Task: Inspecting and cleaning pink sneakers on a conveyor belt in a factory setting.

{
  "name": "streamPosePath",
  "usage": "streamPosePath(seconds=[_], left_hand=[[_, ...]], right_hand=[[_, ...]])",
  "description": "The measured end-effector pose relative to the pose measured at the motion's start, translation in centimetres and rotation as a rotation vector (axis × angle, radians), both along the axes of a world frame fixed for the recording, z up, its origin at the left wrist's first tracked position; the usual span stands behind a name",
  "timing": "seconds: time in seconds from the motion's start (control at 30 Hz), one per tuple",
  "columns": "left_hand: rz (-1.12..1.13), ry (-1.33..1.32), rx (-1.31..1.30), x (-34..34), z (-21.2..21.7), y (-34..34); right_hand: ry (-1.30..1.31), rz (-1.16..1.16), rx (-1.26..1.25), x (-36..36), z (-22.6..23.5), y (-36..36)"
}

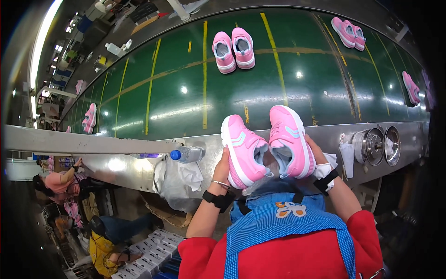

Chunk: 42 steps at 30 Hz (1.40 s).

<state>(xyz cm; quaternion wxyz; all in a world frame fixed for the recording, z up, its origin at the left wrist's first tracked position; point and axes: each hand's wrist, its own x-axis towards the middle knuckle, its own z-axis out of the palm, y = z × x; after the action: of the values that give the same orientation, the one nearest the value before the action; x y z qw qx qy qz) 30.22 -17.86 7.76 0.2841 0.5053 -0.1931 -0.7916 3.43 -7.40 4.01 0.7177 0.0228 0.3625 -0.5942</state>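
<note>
My left hand (222, 168) grips a pink sneaker with a white sole (244, 149) from behind its heel. A second pink sneaker (290, 139) is held by my right hand (316, 149), whose fingers wrap its outer side. Both shoes are raised side by side over the metal edge (325, 132) of a green conveyor belt (186, 88), toes pointing toward the belt. I wear black wrist straps, red sleeves and a blue apron.
Another pink pair (233, 49) lies on the belt farther off, one more pair (349, 31) at the far right, single shoes (89, 117) at the left. A water bottle (187, 153) and white cloth hang below the rail. Other people work at lower left.
</note>
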Motion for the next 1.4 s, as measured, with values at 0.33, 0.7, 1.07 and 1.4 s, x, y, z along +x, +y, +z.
streamPosePath(seconds=[0.33, 0.7, 1.07, 1.4], left_hand=[[0.101, 0.369, 0.094, -0.3, -2.2, -0.4], [0.15, 0.653, 0.172, -1.4, -1.7, 0.7], [0.183, 0.596, 0.133, -1.3, -5.0, 1.3], [0.133, 0.228, 0.146, 0.7, -6.7, 2.9]], right_hand=[[-0.195, -0.035, -0.043, 3.2, 3.0, -2.0], [-0.256, -0.074, -0.092, 5.7, 1.9, -2.7], [-0.323, -0.154, -0.044, 7.4, 2.7, -3.3], [0.178, -0.077, -0.051, 7.2, -2.2, -0.4]])
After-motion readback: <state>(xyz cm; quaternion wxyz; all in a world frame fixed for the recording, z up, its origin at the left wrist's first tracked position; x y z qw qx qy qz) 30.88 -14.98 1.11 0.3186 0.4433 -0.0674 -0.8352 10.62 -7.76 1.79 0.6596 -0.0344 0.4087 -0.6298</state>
